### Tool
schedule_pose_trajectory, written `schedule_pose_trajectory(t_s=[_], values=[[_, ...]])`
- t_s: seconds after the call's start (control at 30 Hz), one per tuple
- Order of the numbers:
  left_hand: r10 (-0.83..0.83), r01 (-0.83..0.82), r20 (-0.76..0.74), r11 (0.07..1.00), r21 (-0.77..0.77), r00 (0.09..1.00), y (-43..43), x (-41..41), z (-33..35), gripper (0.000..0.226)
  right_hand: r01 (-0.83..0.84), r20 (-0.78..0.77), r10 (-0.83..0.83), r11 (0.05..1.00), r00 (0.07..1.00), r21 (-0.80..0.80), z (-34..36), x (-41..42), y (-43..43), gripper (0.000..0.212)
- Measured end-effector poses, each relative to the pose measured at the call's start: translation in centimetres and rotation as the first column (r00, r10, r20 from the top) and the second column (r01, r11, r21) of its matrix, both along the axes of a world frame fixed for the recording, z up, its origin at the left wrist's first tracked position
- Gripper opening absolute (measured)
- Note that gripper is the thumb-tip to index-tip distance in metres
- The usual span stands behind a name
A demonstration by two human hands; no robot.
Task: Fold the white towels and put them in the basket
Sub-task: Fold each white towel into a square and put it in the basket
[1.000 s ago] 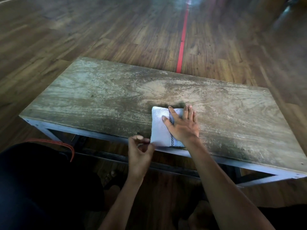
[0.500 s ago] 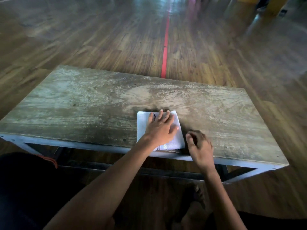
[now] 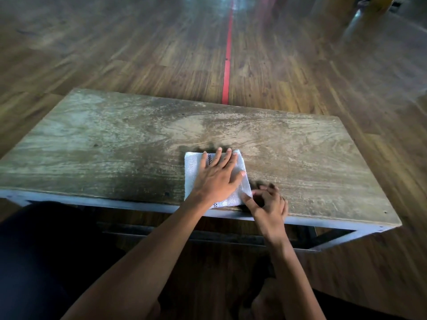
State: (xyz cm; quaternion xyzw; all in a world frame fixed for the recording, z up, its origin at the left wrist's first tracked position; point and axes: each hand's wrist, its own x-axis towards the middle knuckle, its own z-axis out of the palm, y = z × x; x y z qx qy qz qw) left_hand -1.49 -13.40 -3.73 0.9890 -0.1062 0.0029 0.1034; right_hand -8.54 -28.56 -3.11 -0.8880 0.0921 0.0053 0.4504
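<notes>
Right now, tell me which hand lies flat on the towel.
The left hand: its straight fingers are spread on top of the towel. The right hand has curled fingers at the towel's near right corner.

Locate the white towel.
Head view: the towel lies near the front edge of the table, about centre, under the flat left hand, the right hand at its near-right corner.

Tabletop (image 3: 92, 146) lies open left and right of the towel (image 3: 193, 172).

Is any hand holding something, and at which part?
The right hand pinches the white towel at its near right corner; the left hand only presses flat on it.
</notes>
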Motion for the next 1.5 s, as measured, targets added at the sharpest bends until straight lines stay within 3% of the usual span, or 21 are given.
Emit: schedule_pose_trajectory(t_s=[0.1, 0.23, 0.47, 0.67, 0.87, 1.0, 1.13, 1.3, 1.5], values=[[0.004, -0.004, 0.013, 0.999, -0.037, 1.0, 0.0, 0.0, 0.0, 0.063, -0.051, -0.059, 0.048, 0.998, 0.997, -0.044, 0.2, 0.3, 0.0, 0.032], [0.009, -0.006, 0.035, 0.998, -0.069, 0.999, 0.2, 0.2, 0.1, 0.06, -0.076, -0.071, 0.073, 0.996, 0.995, -0.035, 0.3, 0.6, 0.0, 0.028], [0.013, -0.01, 0.043, 0.997, -0.073, 0.999, 0.2, 0.2, 0.0, 0.059, -0.115, -0.114, 0.106, 0.991, 0.988, -0.074, 0.2, 0.7, 0.0, 0.05], [0.015, -0.01, 0.061, 0.998, -0.069, 0.998, 0.0, 0.0, 0.2, 0.058, -0.161, -0.159, 0.152, 0.986, 0.975, -0.048, 0.2, 1.3, -0.1, 0.038], [0.014, -0.012, 0.051, 0.999, -0.039, 0.999, 0.0, 0.0, 0.4, 0.058, -0.195, -0.207, 0.18, 0.979, 0.962, -0.054, 0.0, 1.9, 0.1, 0.047], [0.021, -0.02, 0.037, 1.0, -0.022, 0.999, -0.2, -0.1, 0.4, 0.058, -0.232, -0.175, 0.217, 0.97, 0.96, -0.068, -0.1, 1.8, -0.3, 0.038], [0.001, 0.0, 0.016, 1.0, -0.029, 1.0, 0.2, 0.1, 0.5, 0.059, -0.19, -0.1, 0.175, 0.967, 0.979, -0.168, -0.4, 1.4, -0.8, 0.068], [-0.003, 0.004, 0.008, 0.999, -0.031, 1.0, 0.1, 0.3, 0.5, 0.06, -0.096, 0.003, 0.098, 0.978, 0.995, -0.186, -0.8, 1.1, -0.8, 0.059], [-0.019, 0.021, 0.019, 0.995, -0.099, 1.0, 0.2, 0.2, 0.7, 0.056, -0.08, -0.032, 0.076, 0.989, 0.997, -0.121, -0.6, 1.5, -1.9, 0.049]])
